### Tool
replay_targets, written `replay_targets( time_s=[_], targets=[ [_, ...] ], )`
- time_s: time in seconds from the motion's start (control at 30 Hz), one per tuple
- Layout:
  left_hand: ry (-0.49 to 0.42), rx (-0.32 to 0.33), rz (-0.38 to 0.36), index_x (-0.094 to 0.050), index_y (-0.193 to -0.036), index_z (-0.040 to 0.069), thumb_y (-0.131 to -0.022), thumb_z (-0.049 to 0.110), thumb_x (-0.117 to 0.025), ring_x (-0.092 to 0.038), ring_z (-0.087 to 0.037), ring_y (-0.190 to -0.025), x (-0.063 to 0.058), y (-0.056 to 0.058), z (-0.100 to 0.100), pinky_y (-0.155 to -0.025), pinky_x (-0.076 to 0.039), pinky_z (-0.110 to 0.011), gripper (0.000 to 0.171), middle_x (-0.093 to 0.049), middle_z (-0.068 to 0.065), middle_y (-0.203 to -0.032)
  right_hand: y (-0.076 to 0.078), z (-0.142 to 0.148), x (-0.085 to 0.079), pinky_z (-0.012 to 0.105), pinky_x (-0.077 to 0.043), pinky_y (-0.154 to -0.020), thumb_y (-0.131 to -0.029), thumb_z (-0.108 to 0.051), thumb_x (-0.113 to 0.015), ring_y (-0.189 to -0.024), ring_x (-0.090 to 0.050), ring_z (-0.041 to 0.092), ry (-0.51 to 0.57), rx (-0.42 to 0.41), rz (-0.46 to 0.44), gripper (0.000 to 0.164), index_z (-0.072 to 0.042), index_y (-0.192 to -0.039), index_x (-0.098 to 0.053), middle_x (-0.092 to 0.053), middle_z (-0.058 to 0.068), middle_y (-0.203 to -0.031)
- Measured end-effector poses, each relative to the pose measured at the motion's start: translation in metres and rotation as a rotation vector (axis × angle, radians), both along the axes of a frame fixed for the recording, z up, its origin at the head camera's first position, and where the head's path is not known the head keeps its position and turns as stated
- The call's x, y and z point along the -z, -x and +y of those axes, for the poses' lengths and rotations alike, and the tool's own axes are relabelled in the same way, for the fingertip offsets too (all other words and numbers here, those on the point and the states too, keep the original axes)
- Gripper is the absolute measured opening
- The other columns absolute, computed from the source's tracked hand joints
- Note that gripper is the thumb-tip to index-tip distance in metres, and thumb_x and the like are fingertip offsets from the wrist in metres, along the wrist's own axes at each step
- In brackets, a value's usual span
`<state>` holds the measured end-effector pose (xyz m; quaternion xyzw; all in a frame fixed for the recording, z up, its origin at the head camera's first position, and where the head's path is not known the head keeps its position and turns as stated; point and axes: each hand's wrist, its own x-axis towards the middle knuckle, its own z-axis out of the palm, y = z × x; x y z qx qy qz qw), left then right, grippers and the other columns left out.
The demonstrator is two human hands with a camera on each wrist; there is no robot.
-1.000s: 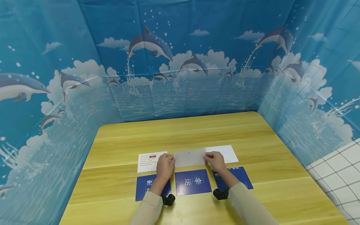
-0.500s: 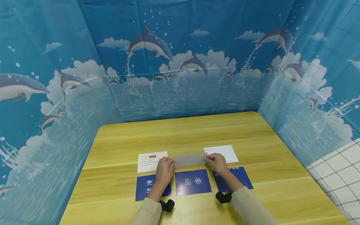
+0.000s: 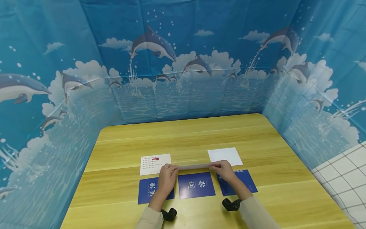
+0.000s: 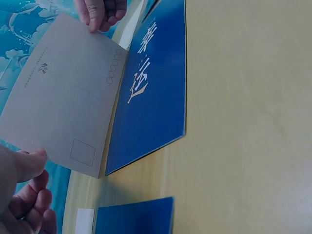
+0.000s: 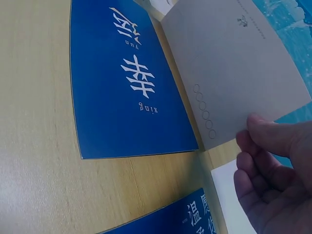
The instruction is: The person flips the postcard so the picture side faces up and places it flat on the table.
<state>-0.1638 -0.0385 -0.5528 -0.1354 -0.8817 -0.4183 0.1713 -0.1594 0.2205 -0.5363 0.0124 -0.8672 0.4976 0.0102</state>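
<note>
Both hands hold up one postcard (image 4: 63, 92) between them, tilted nearly on edge above the table's middle. My left hand (image 3: 167, 178) pinches its left end, and my right hand (image 3: 223, 170) pinches the right end between thumb and fingers. In the wrist views its pale printed side shows a stamp box, a row of small circles and a tiny emblem. Just in front lies a blue card (image 3: 196, 185) with large white characters. A second blue card (image 3: 144, 190) lies partly under the left forearm, and a third blue card (image 3: 247, 181) partly under the right.
A white card (image 3: 150, 163) with rows of small print and a red patch lies at the left. Another white card (image 3: 226, 156), mostly blank, lies at the right. The wooden table (image 3: 183, 136) ends at a blue dolphin curtain (image 3: 183, 92).
The held postcard has tipped from showing its broad face to nearly edge-on in the head view. Both hands have come slightly nearer the body. The cards on the table stay put.
</note>
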Motion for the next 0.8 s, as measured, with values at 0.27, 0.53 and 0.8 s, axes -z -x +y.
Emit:
replay_targets(
  time_s=[0.27,0.53,0.8],
  targets=[
    [-0.144,0.11,-0.144,-0.071,-0.096,0.005,-0.088,0.009,-0.061,-0.059,-0.016,-0.078,0.0012,-0.0055,-0.0053,-0.068,-0.048,-0.029,0.013,-0.065,-0.002,-0.085,-0.0014,0.0036,0.0044,0.031,-0.051,-0.067,-0.085,-0.006,-0.064,-0.081,-0.063,0.021,0.034,-0.027,-0.043,0.015,0.005,-0.093,-0.07,-0.068,0.013,-0.089],
    [-0.374,0.214,-0.349,-0.069,-0.095,-0.005,-0.087,0.004,-0.06,-0.064,-0.021,-0.079,0.0037,-0.0008,-0.0075,-0.067,-0.049,-0.023,0.015,-0.068,-0.016,-0.086,-0.003,0.0026,0.0051,0.03,-0.051,-0.068,-0.086,-0.005,-0.062,-0.083,-0.063,0.02,0.03,-0.024,-0.053,0.015,0.004,-0.094,-0.07,-0.068,0.012,-0.092],
    [-0.452,0.207,-0.522,-0.068,-0.097,-0.008,-0.086,0.003,-0.059,-0.063,-0.026,-0.088,-0.0012,-0.0017,-0.0075,-0.076,-0.05,-0.033,0.018,-0.067,-0.017,-0.093,-0.0027,0.0035,0.0057,0.031,-0.051,-0.068,-0.086,0.0,-0.061,-0.084,-0.064,0.023,0.053,-0.021,-0.046,0.015,0.007,-0.096,-0.069,-0.067,0.015,-0.092]
  ],
)
